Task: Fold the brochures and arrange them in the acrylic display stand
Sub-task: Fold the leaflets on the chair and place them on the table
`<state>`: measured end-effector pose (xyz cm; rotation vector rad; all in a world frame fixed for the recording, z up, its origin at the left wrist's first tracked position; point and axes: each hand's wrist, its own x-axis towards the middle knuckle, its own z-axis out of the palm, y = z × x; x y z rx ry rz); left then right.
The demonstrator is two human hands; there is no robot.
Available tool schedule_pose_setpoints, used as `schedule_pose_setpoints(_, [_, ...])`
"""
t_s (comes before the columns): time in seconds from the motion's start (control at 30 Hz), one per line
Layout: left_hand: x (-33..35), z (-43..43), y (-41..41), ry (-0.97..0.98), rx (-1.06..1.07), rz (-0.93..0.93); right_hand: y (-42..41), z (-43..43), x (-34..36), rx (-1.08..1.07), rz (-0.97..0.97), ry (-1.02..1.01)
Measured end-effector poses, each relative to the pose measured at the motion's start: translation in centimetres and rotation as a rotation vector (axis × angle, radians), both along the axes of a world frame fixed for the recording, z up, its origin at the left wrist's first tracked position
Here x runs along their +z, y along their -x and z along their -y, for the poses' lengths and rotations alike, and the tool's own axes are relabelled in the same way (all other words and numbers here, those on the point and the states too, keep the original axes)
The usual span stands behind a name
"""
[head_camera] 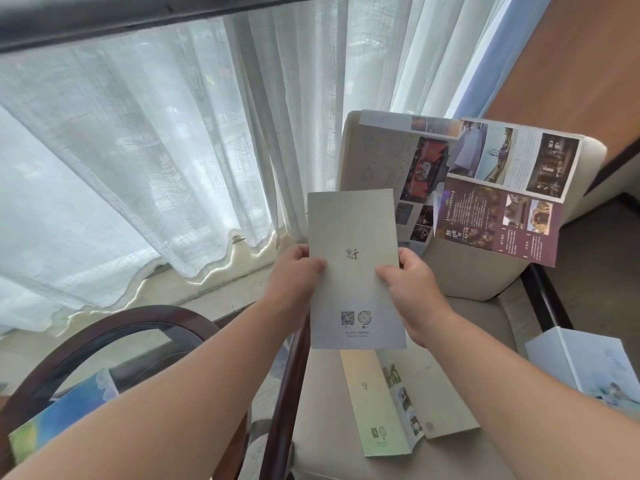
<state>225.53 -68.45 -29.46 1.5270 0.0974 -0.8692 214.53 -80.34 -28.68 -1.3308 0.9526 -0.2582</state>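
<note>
The left hand point(298, 273) and right hand point(414, 284) pinched one folded grey brochure point(353, 278) by its edges, at centre. Open sheets point(502, 188) at two o'clock and a half-folded brochure point(374, 410) at five o'clock seemingly awaited folding; no stand was identifiable.

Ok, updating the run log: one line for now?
left grip, right grip: pinch grey brochure by its sides | unfolded brochures: against armchair

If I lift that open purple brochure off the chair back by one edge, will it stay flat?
Probably not: the purple brochure is a thin, multi-panel sheet, so it likely hinges at its folds. It rests loosely, overlapping another open brochure, so it may slide.
</note>
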Motion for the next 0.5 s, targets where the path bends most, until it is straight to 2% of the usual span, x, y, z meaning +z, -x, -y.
schedule_pose_setpoints(0.07, [0.16,0.05,0.0,0.016,-0.003,0.016,0.16,0.42,-0.12,-0.011,-0.018,0.019])
schedule_pose_setpoints(0.3, [0.63,-0.29,0.56,0.149,-0.087,-0.057,0.5,0.97,-0.34,0.007,0.025,-0.238])
schedule_pose_setpoints(0.4, [0.57,-0.37,0.76,0.045,-0.092,0.025,0.64,0.79,-0.3,0.011,0.023,-0.188])
schedule_pose_setpoints(0.5, [0.37,-0.61,0.9,-0.167,-0.098,0.273,0.37,0.5,0.05,-0.007,0.03,-0.133])
